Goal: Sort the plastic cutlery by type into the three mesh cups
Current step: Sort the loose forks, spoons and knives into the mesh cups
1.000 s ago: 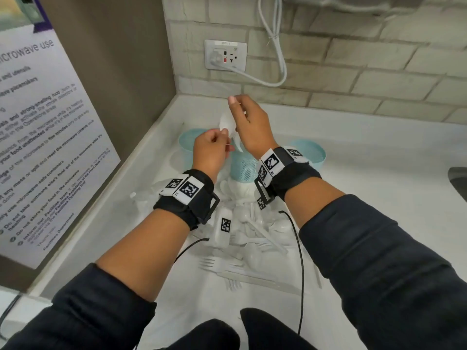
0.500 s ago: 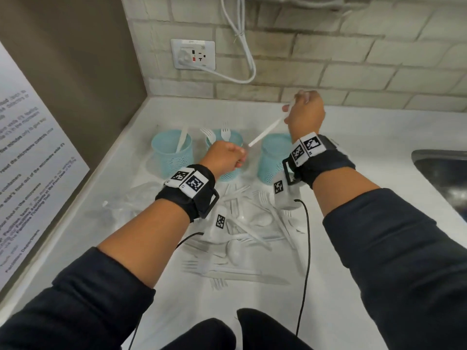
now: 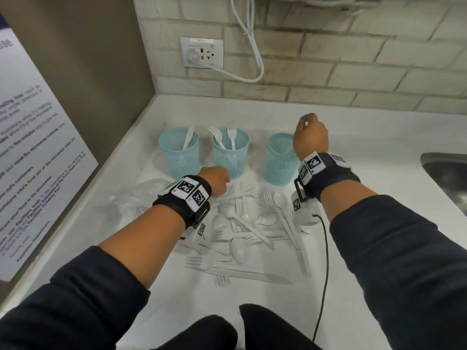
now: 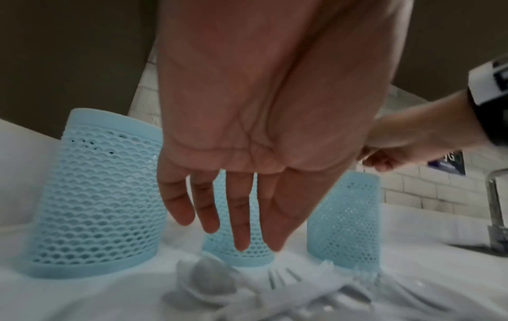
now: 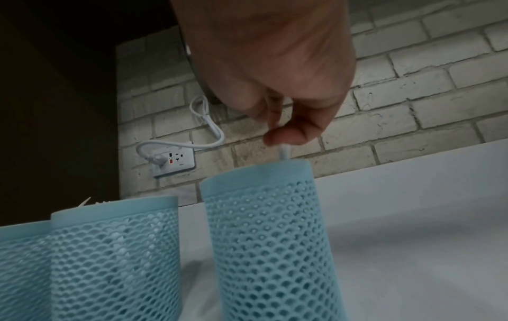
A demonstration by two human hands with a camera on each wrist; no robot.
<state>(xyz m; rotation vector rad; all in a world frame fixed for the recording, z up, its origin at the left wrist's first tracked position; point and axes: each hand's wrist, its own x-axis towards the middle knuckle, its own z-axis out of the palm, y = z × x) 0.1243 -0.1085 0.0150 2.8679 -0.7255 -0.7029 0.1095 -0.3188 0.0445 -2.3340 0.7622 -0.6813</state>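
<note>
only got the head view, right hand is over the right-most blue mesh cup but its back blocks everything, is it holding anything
Observer: Yes. The right wrist view shows the right hand pinching the top of a thin white plastic handle with its fingers; the rest is down inside the right light-blue mesh cup.
Operator: spoon, fork or knife
Observer: Hidden. Only a short stub of the handle shows above the rim.
Operator: and the left hand, i can't see the palm
Observer: The left wrist view shows the left hand with straight fingers, holding nothing, above a white plastic spoon in the loose pile.
</note>
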